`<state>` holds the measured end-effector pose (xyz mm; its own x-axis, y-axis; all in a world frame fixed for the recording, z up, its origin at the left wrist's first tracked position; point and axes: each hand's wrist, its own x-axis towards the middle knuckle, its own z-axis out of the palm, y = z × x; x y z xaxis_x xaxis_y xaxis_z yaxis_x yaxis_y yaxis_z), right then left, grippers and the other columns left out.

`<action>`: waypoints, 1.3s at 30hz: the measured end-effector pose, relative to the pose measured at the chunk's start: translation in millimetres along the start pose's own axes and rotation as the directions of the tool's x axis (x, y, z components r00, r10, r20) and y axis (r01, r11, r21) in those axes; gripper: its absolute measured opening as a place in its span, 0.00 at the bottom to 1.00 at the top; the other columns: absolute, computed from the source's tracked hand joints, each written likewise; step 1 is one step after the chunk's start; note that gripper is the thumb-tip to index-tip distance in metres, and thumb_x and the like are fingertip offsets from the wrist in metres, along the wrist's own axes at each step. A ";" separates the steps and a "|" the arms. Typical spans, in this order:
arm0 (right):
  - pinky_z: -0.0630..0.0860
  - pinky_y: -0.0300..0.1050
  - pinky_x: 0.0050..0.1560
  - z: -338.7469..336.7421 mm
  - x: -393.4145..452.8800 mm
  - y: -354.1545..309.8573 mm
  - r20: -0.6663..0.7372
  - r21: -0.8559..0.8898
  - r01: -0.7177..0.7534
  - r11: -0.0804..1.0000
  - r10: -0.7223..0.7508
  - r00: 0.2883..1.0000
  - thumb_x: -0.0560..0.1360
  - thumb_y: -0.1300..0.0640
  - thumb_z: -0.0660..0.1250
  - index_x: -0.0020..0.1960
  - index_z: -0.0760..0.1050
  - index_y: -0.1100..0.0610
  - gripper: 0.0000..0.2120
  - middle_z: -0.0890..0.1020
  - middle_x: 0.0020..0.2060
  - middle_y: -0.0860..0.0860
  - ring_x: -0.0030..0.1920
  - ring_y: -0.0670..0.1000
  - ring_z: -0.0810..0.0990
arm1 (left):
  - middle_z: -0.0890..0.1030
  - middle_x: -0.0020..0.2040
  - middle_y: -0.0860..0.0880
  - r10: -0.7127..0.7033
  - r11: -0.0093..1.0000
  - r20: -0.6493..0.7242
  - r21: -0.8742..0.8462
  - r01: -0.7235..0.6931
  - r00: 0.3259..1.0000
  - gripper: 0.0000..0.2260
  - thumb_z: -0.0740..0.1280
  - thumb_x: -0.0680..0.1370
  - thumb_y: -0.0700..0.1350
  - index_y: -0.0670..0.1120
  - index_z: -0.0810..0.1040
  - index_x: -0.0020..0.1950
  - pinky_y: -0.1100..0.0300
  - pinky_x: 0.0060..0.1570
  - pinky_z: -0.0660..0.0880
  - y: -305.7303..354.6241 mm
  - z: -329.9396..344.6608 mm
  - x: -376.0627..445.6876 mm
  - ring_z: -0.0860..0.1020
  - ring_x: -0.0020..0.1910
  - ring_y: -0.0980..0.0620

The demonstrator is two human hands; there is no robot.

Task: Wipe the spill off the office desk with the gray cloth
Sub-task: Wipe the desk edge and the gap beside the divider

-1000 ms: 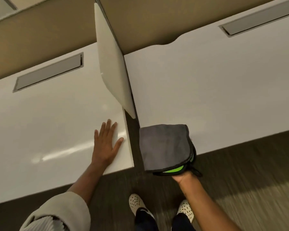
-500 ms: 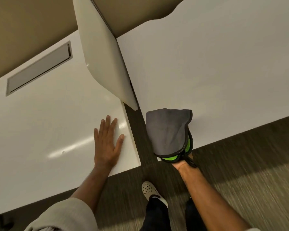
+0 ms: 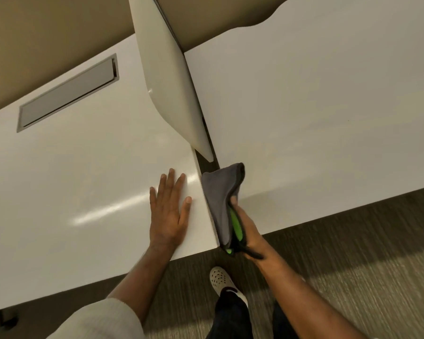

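Note:
My right hand [image 3: 249,228] grips the folded gray cloth [image 3: 220,194], which has a green inner side and black trim. The cloth hangs on edge in the gap between the two white desks, its top by the corner of the right desk [image 3: 316,113]. My left hand [image 3: 168,209] lies flat, fingers spread, on the left desk [image 3: 71,172] near its right front corner. I can make out no spill on either desk; only a bright streak of reflected light crosses the left one.
A white divider panel [image 3: 171,77] stands between the desks and ends just above the cloth. A gray cable hatch [image 3: 66,94] is set into the left desk. Tan partition walls rise behind. Below are carpet and my shoe [image 3: 222,280].
My right hand has drawn the cloth off the right desk's corner to the left and turned it on edge over the gap. The left hand stays flat on the left desk.

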<state>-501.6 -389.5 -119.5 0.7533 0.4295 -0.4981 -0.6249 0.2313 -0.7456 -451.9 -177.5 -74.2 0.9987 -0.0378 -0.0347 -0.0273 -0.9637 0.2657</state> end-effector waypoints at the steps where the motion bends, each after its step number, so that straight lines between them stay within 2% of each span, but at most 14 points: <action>1: 0.80 0.36 0.49 4.8 8.2 -2.6 0.015 -0.042 0.027 0.999 -0.026 1.000 0.81 0.37 0.60 0.61 0.77 0.48 0.18 0.85 0.51 0.44 0.56 0.47 0.84 | 0.45 0.84 0.57 0.012 1.000 -0.002 0.012 -0.012 1.000 0.26 0.47 0.85 0.59 0.57 0.51 0.83 0.45 0.81 0.41 -2.3 0.6 1.1 0.43 0.83 0.55; 2: 0.80 0.36 0.48 11.6 16.8 -13.5 0.021 -0.090 0.040 0.995 -0.039 0.999 0.79 0.34 0.59 0.59 0.76 0.50 0.22 0.85 0.46 0.42 0.50 0.44 0.85 | 0.46 0.84 0.57 0.024 1.000 0.000 0.002 -0.024 1.000 0.26 0.46 0.85 0.59 0.57 0.51 0.83 0.45 0.81 0.41 -3.3 1.4 0.9 0.43 0.83 0.55; 4: 0.80 0.34 0.47 27.0 31.4 -36.7 -0.007 -0.166 0.051 0.985 -0.053 0.999 0.78 0.32 0.58 0.56 0.76 0.48 0.22 0.85 0.42 0.42 0.46 0.42 0.85 | 0.46 0.84 0.57 0.021 1.000 -0.008 0.013 -0.021 1.000 0.26 0.46 0.85 0.60 0.57 0.52 0.83 0.46 0.81 0.41 -3.8 4.2 1.1 0.44 0.83 0.54; 8: 0.79 0.35 0.47 31.0 56.1 -57.9 -0.065 -0.267 0.076 0.961 -0.097 0.993 0.84 0.41 0.55 0.56 0.75 0.48 0.15 0.83 0.45 0.46 0.45 0.44 0.83 | 0.47 0.84 0.55 0.021 1.000 -0.005 0.000 -0.021 1.000 0.25 0.47 0.85 0.59 0.57 0.53 0.83 0.44 0.81 0.42 -5.3 5.6 -0.3 0.43 0.83 0.54; 13: 0.77 0.36 0.50 26.5 58.3 -73.3 -0.020 -0.350 0.063 0.935 -0.075 0.997 0.84 0.41 0.56 0.61 0.71 0.46 0.13 0.80 0.48 0.43 0.51 0.45 0.80 | 0.46 0.84 0.55 0.026 1.000 0.003 0.006 -0.026 1.000 0.25 0.46 0.86 0.58 0.57 0.51 0.83 0.42 0.81 0.43 -4.8 6.4 1.0 0.42 0.83 0.55; 16: 0.78 0.40 0.57 18.7 40.5 -53.6 0.013 -0.426 0.076 0.901 -0.078 0.997 0.82 0.39 0.57 0.70 0.69 0.47 0.21 0.81 0.57 0.48 0.60 0.52 0.81 | 0.46 0.84 0.55 0.022 1.000 -0.010 0.007 -0.022 1.000 0.25 0.44 0.86 0.58 0.57 0.51 0.83 0.42 0.80 0.43 -6.6 7.5 1.2 0.42 0.83 0.54; 19: 0.77 0.39 0.59 20.0 44.9 -55.5 0.036 -0.520 0.121 0.846 -0.120 0.992 0.81 0.37 0.56 0.79 0.59 0.43 0.28 0.79 0.64 0.51 0.63 0.51 0.80 | 0.48 0.84 0.54 0.034 0.999 -0.023 -0.031 -0.035 0.999 0.24 0.42 0.86 0.57 0.58 0.51 0.83 0.43 0.81 0.42 -7.4 7.0 0.3 0.44 0.83 0.54; 21: 0.77 0.44 0.63 26.0 62.5 -68.6 0.017 -0.566 0.152 0.810 -0.173 0.985 0.82 0.38 0.56 0.80 0.58 0.43 0.28 0.78 0.67 0.53 0.65 0.53 0.79 | 0.49 0.84 0.54 0.037 0.999 -0.033 -0.037 -0.039 0.999 0.24 0.44 0.86 0.54 0.58 0.51 0.83 0.44 0.81 0.41 -7.5 6.5 0.2 0.44 0.83 0.53; 23: 0.77 0.51 0.67 32.6 82.5 -83.3 -0.037 -0.593 0.135 0.794 -0.194 0.980 0.83 0.40 0.57 0.79 0.61 0.47 0.27 0.78 0.68 0.56 0.67 0.56 0.78 | 0.49 0.84 0.53 0.033 0.999 -0.034 -0.038 -0.035 0.999 0.24 0.46 0.85 0.52 0.57 0.52 0.83 0.45 0.81 0.40 -7.0 5.6 1.0 0.44 0.83 0.53; 25: 0.76 0.52 0.68 34.1 93.4 -88.8 -0.069 -0.598 0.123 0.792 -0.204 0.977 0.84 0.42 0.58 0.78 0.64 0.50 0.25 0.78 0.68 0.56 0.67 0.58 0.78 | 0.50 0.84 0.53 0.034 0.999 -0.037 -0.040 -0.035 0.999 0.24 0.46 0.85 0.52 0.56 0.53 0.83 0.46 0.81 0.39 -5.5 4.8 1.7 0.44 0.83 0.53; 27: 0.74 0.51 0.69 33.5 87.8 -85.1 -0.043 -0.580 0.151 0.800 -0.216 0.976 0.84 0.43 0.58 0.79 0.62 0.48 0.26 0.76 0.71 0.55 0.70 0.56 0.75 | 0.50 0.84 0.52 0.034 0.999 -0.035 -0.034 -0.035 0.999 0.25 0.46 0.85 0.52 0.54 0.53 0.83 0.46 0.81 0.39 -4.8 4.2 1.1 0.44 0.83 0.53; 29: 0.69 0.49 0.72 35.7 77.4 -78.2 0.025 -0.605 0.228 0.763 -0.268 0.963 0.84 0.43 0.58 0.81 0.55 0.41 0.27 0.67 0.78 0.51 0.74 0.51 0.69 | 0.52 0.84 0.50 0.040 0.998 -0.037 -0.045 -0.042 0.998 0.25 0.43 0.85 0.54 0.53 0.54 0.83 0.45 0.81 0.40 -5.2 4.2 0.0 0.45 0.83 0.53; 32: 0.63 0.56 0.78 46.9 77.3 -75.7 0.063 -0.701 0.264 0.663 -0.311 0.948 0.85 0.45 0.55 0.82 0.48 0.39 0.28 0.52 0.83 0.49 0.80 0.55 0.60 | 0.56 0.83 0.49 0.052 0.995 -0.050 -0.086 -0.056 0.997 0.25 0.43 0.85 0.54 0.52 0.55 0.82 0.42 0.81 0.42 -7.3 5.2 0.4 0.48 0.83 0.52; 39: 0.61 0.58 0.79 54.6 89.2 -89.6 -0.013 -0.686 0.237 0.688 -0.338 0.941 0.86 0.51 0.56 0.83 0.50 0.44 0.28 0.55 0.83 0.52 0.80 0.57 0.60 | 0.55 0.83 0.52 0.045 0.997 -0.071 -0.054 -0.049 0.996 0.23 0.48 0.85 0.50 0.54 0.55 0.82 0.46 0.81 0.40 -9.2 11.4 1.0 0.47 0.83 0.54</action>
<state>-389.6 -324.2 -72.9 0.9227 0.3148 -0.2227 -0.1103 -0.3381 -0.9346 -451.2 -171.7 -87.6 0.9970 -0.0622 0.0453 -0.0734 -0.9451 0.3186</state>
